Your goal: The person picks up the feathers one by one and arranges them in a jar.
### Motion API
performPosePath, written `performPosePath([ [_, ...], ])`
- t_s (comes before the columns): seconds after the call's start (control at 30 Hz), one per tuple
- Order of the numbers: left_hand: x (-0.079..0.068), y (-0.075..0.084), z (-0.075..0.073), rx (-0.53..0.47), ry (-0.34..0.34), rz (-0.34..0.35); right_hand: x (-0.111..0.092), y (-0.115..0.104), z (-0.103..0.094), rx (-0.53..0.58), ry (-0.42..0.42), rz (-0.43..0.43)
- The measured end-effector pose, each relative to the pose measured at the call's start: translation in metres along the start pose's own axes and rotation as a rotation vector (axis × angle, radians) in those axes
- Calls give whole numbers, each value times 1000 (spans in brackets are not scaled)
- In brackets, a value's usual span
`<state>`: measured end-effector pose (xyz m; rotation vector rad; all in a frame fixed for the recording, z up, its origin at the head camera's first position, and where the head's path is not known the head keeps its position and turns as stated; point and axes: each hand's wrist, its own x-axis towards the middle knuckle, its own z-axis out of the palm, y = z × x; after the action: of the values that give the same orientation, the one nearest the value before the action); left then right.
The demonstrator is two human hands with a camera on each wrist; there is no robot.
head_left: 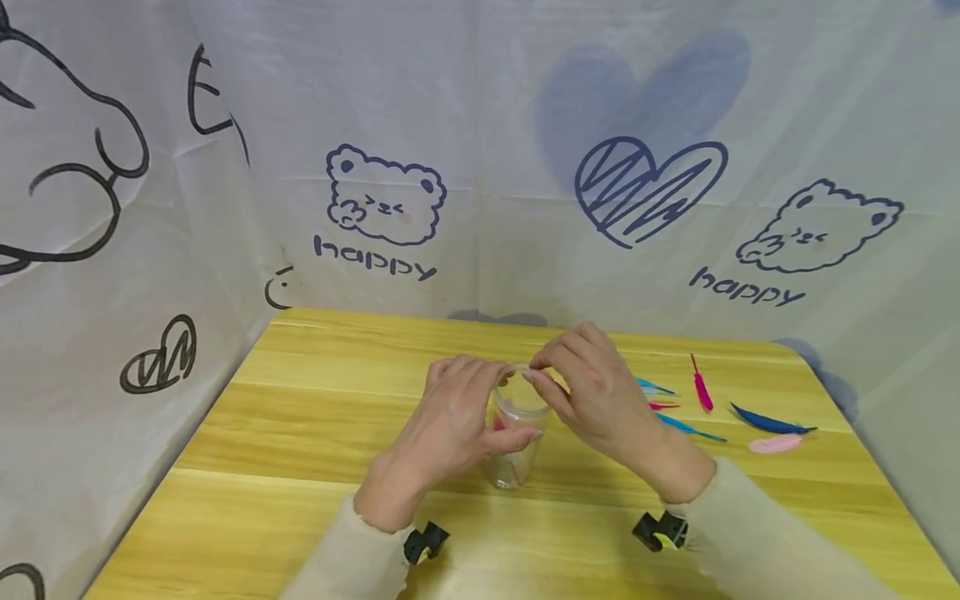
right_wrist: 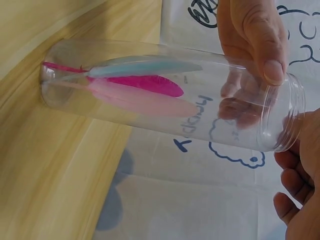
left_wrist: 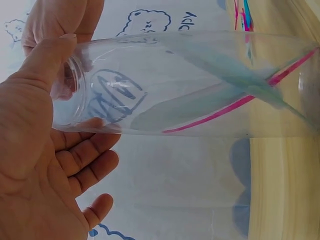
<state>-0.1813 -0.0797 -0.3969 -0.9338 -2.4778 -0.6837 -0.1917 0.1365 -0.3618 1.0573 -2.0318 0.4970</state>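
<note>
A clear plastic jar (head_left: 517, 458) with a threaded mouth stands upright on the table. Inside it, the right wrist view shows a pale blue feather (right_wrist: 150, 66), a hot pink feather (right_wrist: 160, 86) and a light pink feather (right_wrist: 150, 101). My left hand (head_left: 457, 412) grips the jar just below the mouth, thumb on the near side and fingers behind. At the rim, my right hand (head_left: 596, 387) has its thumb and forefinger close together, pinching the edge. No feather shows between those fingertips. In the right wrist view, its other fingers (right_wrist: 295, 182) curl beside the mouth.
Right of the jar, loose feathers lie on the wooden table (head_left: 315, 400): a hot pink one (head_left: 702, 392), a dark blue one (head_left: 768, 419), a light pink one (head_left: 776, 444) and several light blue and pink ones partly behind my right hand. A printed white cloth (head_left: 510, 250) hangs behind.
</note>
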Motion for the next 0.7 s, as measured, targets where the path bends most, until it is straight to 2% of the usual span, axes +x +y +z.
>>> performPosePath([
  [0.17,2,3,-7,3,-30,-40,0,-1,2,14,12,4],
  [0.4,9,11,-14,-26,-116,-118,-2,-1,2,15,12,22],
  [0.7,12,9,-15,20,-120,-113,-7,1,3,-6,52,53],
])
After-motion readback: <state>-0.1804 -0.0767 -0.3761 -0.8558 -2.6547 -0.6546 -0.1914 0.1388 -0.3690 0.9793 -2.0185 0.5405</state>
